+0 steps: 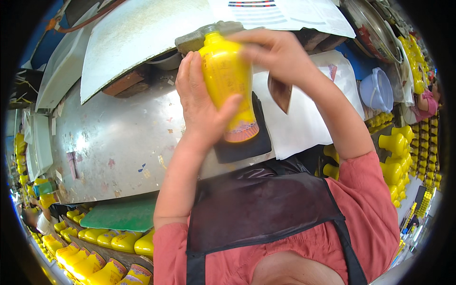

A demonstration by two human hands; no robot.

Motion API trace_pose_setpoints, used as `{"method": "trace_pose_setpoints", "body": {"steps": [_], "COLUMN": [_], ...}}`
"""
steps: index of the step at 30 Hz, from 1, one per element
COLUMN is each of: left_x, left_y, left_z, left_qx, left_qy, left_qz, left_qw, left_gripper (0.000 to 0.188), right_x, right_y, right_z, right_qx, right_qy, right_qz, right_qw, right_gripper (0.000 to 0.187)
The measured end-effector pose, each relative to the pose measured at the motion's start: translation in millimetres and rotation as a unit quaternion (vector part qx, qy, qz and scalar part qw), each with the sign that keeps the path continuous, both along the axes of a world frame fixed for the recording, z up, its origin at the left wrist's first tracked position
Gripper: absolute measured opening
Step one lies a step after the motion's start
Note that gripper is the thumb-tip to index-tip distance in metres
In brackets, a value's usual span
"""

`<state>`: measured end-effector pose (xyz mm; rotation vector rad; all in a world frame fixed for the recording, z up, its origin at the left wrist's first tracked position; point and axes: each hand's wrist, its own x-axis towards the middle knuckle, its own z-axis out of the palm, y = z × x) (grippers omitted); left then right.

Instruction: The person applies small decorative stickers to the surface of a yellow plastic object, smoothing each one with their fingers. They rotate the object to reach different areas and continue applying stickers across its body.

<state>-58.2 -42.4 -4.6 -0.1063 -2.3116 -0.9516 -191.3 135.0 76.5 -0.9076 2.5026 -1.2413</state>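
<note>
A glossy yellow vase-shaped bottle (pixel 223 80) stands tilted above the bench, its narrow neck pointing away from me. Printed marks cover its body, and a pink and purple patterned band rings its base. My left hand (pixel 202 97) is wrapped round its left side, thumb across the front. My right hand (pixel 270 52) is at the bottle's upper right shoulder, its fingers smeared by motion. Below that hand shows a brown pointed piece (pixel 279 93); whether the hand holds it I cannot tell. Under the bottle's base lies a black pad (pixel 244 151).
White paper sheets (pixel 299 114) lie right of the pad on the metal bench (pixel 118 142). A grey stone-like block (pixel 187 43) sits behind the bottle. A pale blue bucket (pixel 376 90) stands at right. Several yellow bottles (pixel 85 266) fill racks at lower left, more at right.
</note>
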Motion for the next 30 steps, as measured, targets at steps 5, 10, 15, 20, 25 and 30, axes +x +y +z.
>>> {"method": "trace_pose_setpoints", "body": {"steps": [5,10,15,20,25,30], "left_x": [1.1,4.0,18.4,32.3,35.7,38.6], "left_y": [0.4,1.7,8.4,15.9,18.8,22.3], "left_z": [-1.5,-1.1,-7.6,-18.9,-18.7,-8.4], "left_qx": [0.012,0.166,0.322,0.304,0.314,0.388], "left_qy": [0.022,0.013,-0.036,-0.075,-0.096,-0.092], "left_qz": [0.004,-0.014,-0.001,-0.019,-0.046,-0.071], "left_qw": [1.000,0.986,0.946,0.950,0.943,0.914], "left_gripper": [0.098,0.072,0.062,0.070,0.078,0.079], "right_x": [-5.3,33.2,41.4,83.0,81.6,78.2], "right_y": [9.0,5.3,6.6,21.5,43.4,24.1], "right_z": [25.7,24.8,12.3,-11.5,-12.0,-21.6], "right_qx": [-0.258,-0.117,-0.089,-0.135,-0.083,0.026], "right_qy": [-0.351,0.182,0.506,0.460,0.105,-0.127], "right_qz": [-0.187,0.201,0.097,0.287,0.064,-0.041], "right_qw": [0.880,0.955,0.852,0.830,0.989,0.991], "right_gripper": [0.046,0.033,0.030,0.023,0.029,0.077]}}
